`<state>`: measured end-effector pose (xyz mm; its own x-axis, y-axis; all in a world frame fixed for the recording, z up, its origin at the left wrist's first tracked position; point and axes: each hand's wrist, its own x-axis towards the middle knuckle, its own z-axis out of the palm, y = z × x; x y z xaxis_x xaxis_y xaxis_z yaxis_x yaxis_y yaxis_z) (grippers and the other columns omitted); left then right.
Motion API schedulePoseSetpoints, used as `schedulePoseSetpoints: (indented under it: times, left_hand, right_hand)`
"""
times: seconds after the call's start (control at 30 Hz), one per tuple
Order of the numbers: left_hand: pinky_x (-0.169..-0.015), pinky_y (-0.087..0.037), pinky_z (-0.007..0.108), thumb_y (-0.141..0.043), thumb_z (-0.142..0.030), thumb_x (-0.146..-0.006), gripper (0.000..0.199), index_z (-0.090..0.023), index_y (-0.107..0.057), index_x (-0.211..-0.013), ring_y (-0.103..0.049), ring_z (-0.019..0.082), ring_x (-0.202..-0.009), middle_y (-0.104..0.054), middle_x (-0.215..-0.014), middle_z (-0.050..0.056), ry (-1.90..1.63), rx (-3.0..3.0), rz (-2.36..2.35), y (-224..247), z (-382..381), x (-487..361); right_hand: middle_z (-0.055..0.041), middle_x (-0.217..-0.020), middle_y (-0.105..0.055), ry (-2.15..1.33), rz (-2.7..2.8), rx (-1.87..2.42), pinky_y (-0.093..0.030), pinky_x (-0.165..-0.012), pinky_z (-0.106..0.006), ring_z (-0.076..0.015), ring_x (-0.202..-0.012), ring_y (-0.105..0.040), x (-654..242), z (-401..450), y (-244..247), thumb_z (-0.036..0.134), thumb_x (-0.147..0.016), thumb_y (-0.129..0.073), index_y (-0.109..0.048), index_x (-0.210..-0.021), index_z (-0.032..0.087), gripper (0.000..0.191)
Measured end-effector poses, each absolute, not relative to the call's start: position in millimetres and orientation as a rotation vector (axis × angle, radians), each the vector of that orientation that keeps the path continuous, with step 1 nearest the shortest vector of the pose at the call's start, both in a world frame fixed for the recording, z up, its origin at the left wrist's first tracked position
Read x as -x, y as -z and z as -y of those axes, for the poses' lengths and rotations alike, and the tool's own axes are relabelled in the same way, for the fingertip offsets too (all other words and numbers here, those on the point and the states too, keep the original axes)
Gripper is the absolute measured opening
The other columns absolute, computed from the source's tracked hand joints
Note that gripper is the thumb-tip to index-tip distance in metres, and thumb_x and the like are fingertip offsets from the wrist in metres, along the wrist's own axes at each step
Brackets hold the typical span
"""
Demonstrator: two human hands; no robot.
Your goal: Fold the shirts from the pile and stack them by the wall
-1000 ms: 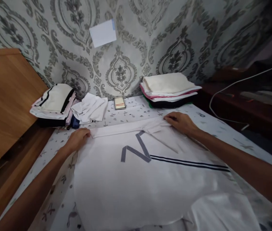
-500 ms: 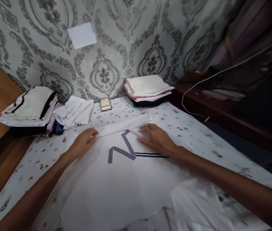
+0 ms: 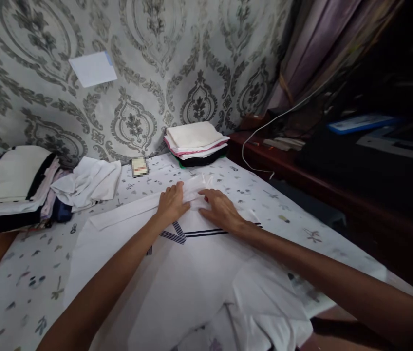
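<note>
A white shirt (image 3: pixel 162 287) with dark stripes and a striped zigzag is spread across the bed, its far edge folded into a band. My left hand (image 3: pixel 173 202) rests on that band, fingers bent over the cloth and its thumb toward the right. Just to the right, my right hand (image 3: pixel 223 209) touches the shirt near bunched fabric, with thumb and forefinger apart. Its other fingers are partly hidden. The near right part of the shirt lies in loose wrinkles.
Folded clothes (image 3: pixel 197 139) are stacked by the patterned wall, and another clothes pile (image 3: pixel 12 180) stands at left beside a crumpled white cloth (image 3: pixel 89 183). A small packet (image 3: pixel 140 167) lies between. At right, a white cable (image 3: pixel 245 146) hangs over a dark red ledge (image 3: pixel 283 163).
My left hand has moved right along the folded band, closer to my right hand. The view has turned right, and my right hand remains by the band.
</note>
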<state>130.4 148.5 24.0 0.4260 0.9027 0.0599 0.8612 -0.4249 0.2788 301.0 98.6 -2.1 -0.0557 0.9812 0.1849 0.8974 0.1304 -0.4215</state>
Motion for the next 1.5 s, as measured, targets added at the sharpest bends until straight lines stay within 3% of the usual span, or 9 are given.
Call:
schedulePoseSetpoints:
  times: [0.2,0.33,0.5,0.63,0.8,0.97,1.23,1.4,1.5]
  left_hand:
    - [-0.089,-0.046,0.038,-0.047,-0.004,-0.081,0.051,-0.022,-0.049,-0.129,-0.061,0.027,-0.102,-0.065,-0.106,0.008,-0.506,-2.426,-1.538,-40,-152,-108]
    - [-0.083,-0.047,0.036,-0.044,-0.007,-0.079,0.028,-0.023,-0.061,-0.095,-0.057,0.025,-0.094,-0.065,-0.092,0.004,-0.642,-2.523,-1.259,-42,-148,-74]
    - [-0.077,-0.046,0.034,-0.039,-0.004,-0.075,0.025,-0.022,-0.055,-0.067,-0.056,0.022,-0.085,-0.061,-0.078,0.003,-0.483,-2.527,-1.228,-30,-131,-42]
    - [-0.065,-0.041,0.030,-0.042,-0.018,-0.085,0.017,-0.023,-0.058,-0.083,-0.056,0.017,-0.069,-0.062,-0.076,-0.001,-0.480,-2.349,-1.358,-25,-121,-37]
    - [-0.060,-0.037,0.028,-0.046,-0.040,-0.092,0.019,-0.024,-0.056,-0.095,-0.057,0.018,-0.067,-0.062,-0.073,-0.002,-0.437,-2.249,-1.477,-25,-116,-57]
    - [-0.058,-0.035,0.028,-0.053,-0.022,-0.083,0.027,-0.025,-0.052,-0.110,-0.057,0.018,-0.069,-0.063,-0.076,-0.003,-0.359,-2.222,-1.498,-17,-115,-69]
    - [-0.056,-0.038,0.026,-0.049,-0.016,-0.077,0.020,-0.021,-0.060,-0.093,-0.053,0.015,-0.062,-0.054,-0.066,-0.005,-0.456,-2.028,-1.424,-11,-130,-46]
    - [-0.089,-0.048,0.039,-0.044,-0.037,-0.095,0.031,-0.018,-0.061,-0.112,-0.062,0.026,-0.104,-0.069,-0.108,0.010,-0.581,-2.389,-1.497,-14,-126,-52]
    - [-0.116,-0.030,0.048,-0.036,-0.039,-0.100,0.049,-0.013,-0.047,-0.139,-0.041,0.030,-0.141,-0.049,-0.149,0.018,-0.414,-2.491,-1.541,-11,-128,-53]
  right_hand:
    - [-0.0057,-0.093,-0.068,-0.186,1.979,1.679,-0.046,-0.090,-0.037,-0.0230,-0.091,-0.062,-315,-94,-12,0.003,-0.075,-0.054,-0.061,-0.125,0.018,0.052]
    - [-0.0081,-0.095,-0.068,-0.028,2.132,1.551,-0.043,-0.089,-0.038,-0.0257,-0.095,-0.060,-318,-82,-24,0.001,-0.073,-0.050,-0.064,-0.118,0.019,0.051]
    - [-0.0105,-0.095,-0.068,-0.112,2.474,1.484,-0.042,-0.088,-0.039,-0.0253,-0.094,-0.060,-316,-59,-20,0.005,-0.080,-0.049,-0.069,-0.093,0.019,0.028]
    - [-0.0068,-0.100,-0.070,-0.370,2.280,1.557,-0.045,-0.082,-0.034,-0.0224,-0.091,-0.063,-325,-66,-24,0.020,-0.086,-0.052,-0.070,-0.104,0.021,0.026]
    - [-0.0068,-0.095,-0.073,-0.420,1.852,2.010,-0.045,-0.071,-0.031,-0.0224,-0.087,-0.065,-329,-116,-32,0.035,-0.096,-0.042,-0.069,-0.093,0.020,0.031]
    - [-0.0096,-0.105,-0.073,-0.330,1.802,2.149,-0.047,-0.072,-0.034,-0.0267,-0.095,-0.065,-321,-150,-23,0.037,-0.090,-0.055,-0.066,-0.094,0.021,0.020]
    - [-0.0095,-0.100,-0.072,-0.244,1.827,2.114,-0.049,-0.073,-0.035,-0.0268,-0.093,-0.065,-325,-155,-15,0.020,-0.085,-0.052,-0.068,-0.092,0.021,0.018]
    - [-0.0164,-0.135,-0.060,-0.017,2.174,1.687,-0.043,-0.105,-0.043,-0.0287,-0.126,-0.054,-318,-175,-4,0.031,-0.096,-0.044,-0.061,-0.127,0.014,0.039]
    - [-0.0179,-0.150,-0.048,-0.031,2.345,1.633,-0.030,-0.116,-0.049,-0.0304,-0.141,-0.041,-315,-187,19,0.043,-0.097,-0.042,-0.052,-0.140,0.013,0.053]
